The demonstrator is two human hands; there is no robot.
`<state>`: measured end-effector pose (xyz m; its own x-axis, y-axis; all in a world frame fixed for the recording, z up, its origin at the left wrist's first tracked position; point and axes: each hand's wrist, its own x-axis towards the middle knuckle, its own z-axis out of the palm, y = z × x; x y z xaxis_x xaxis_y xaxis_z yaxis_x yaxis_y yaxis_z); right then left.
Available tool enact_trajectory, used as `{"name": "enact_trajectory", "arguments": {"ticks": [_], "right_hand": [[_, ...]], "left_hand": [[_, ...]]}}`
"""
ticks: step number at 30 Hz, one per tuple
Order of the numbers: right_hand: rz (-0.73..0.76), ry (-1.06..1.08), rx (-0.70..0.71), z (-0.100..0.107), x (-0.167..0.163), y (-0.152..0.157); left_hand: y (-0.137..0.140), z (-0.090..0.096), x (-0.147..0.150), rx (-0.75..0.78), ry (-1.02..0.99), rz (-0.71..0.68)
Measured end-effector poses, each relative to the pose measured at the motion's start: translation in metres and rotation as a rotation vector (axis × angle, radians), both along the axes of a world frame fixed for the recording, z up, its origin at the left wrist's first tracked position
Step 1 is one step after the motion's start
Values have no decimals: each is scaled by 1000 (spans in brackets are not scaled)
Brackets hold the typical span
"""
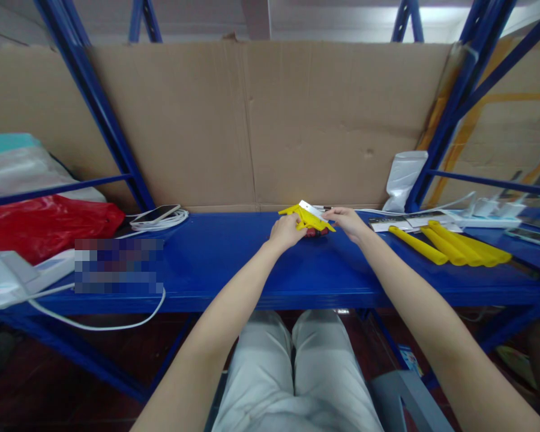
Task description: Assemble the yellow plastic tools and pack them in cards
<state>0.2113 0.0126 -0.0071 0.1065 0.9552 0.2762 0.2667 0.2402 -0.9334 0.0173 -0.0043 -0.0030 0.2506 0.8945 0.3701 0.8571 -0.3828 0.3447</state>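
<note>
My left hand (286,232) is closed round the near left side of a yellow plastic piece (306,218), which is held just above the blue table. A flat white strip (312,211) lies slanted across its top. At the strip's right end, my right hand (347,222) has its fingers pinched together on it. The fingertips are small, so the exact grip is hard to see. Under the yellow piece shows a red and black object (316,232), mostly hidden. A thin dark-tipped object (324,208) sticks out by the right fingertips.
Several yellow tubes (450,245) lie on the table (216,258) at right, near printed cards (387,224) and a white power strip (488,221). A phone (155,214), coiled white cable and red bag (49,225) are at left. Cardboard (252,120) stands behind.
</note>
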Motion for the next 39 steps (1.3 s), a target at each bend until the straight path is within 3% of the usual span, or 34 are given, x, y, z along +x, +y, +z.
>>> {"name": "enact_trajectory", "arguments": {"ticks": [8, 13, 23, 29, 39], "right_hand": [[-5, -111, -140, 2, -9, -6], [80, -173, -204, 1, -5, -6], [172, -191, -156, 0, -3, -7], [207, -226, -135, -1, -3, -7], [198, -143, -129, 3, -5, -12]], "left_hand": [[1, -1, -3, 13, 29, 12], [1, -1, -3, 9, 20, 11], [8, -9, -8, 119, 27, -189], [9, -12, -9, 89, 153, -197], [15, -17, -6, 88, 124, -221]]}}
